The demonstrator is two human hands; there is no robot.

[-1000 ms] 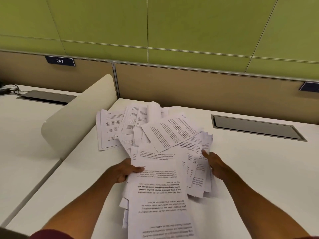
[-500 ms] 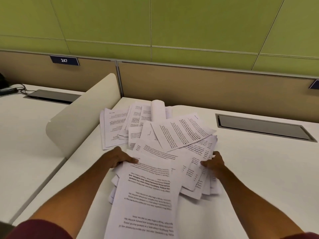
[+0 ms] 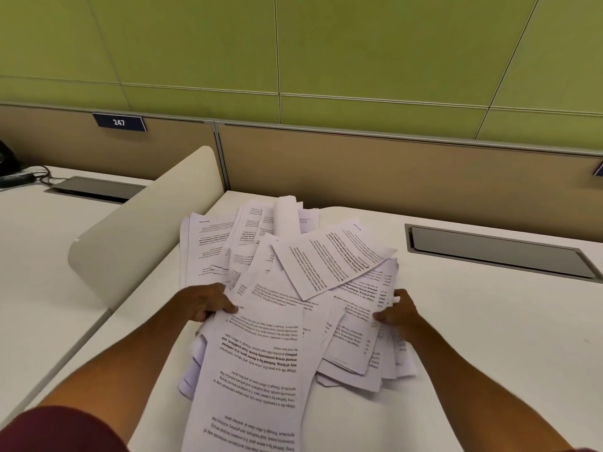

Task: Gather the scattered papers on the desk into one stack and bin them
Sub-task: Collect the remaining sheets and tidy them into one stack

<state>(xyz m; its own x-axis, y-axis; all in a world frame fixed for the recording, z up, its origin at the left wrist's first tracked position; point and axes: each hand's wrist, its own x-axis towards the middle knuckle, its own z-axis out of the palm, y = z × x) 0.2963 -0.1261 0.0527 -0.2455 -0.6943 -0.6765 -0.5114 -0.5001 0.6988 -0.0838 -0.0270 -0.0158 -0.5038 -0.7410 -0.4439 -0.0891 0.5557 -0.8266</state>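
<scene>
1. papers (image 3: 295, 290): loose heap of printed white sheets in the middle of the tabletop (image 3: 496, 340). They are fanned at all angles and the edges are not squared.
2. left hand (image 3: 205, 303): at the heap's left edge. Its grip is closed on the papers, with the thumb on top of the sheets and the fingers curled under the edge.
3. right hand (image 3: 399, 313): at the heap's right edge. Its grip is also clamped on the papers, thumb pressing down on top. The fingers are tucked behind the sheets and the tips are hidden.
4. long top sheet (image 3: 257, 370): runs from between the hands toward the person and covers the near side of the heap. Its text reads upside down from the head view.
5. skewed sheet (image 3: 329, 259): lies diagonally on top at the far right of the heap, beyond the right hand.
6. curled sheet (image 3: 287, 213): rolled up at the far end of the heap, near the beige partition (image 3: 391, 177).
7. far-left sheets (image 3: 202, 246): flat on the tabletop, just beside the cream divider (image 3: 137, 243) and outside both hands.
8. cable hatch (image 3: 499, 252): grey, recessed in the tabletop right of the heap and apart from it.
9. number plate (image 3: 119, 122): reads "247", fixed on the partition above the neighbouring desk (image 3: 32, 256). Dark cables (image 3: 29, 177) lie at that desk's far corner.
10. maroon sleeve (image 3: 58, 429): on the left arm, at the lower left corner.
</scene>
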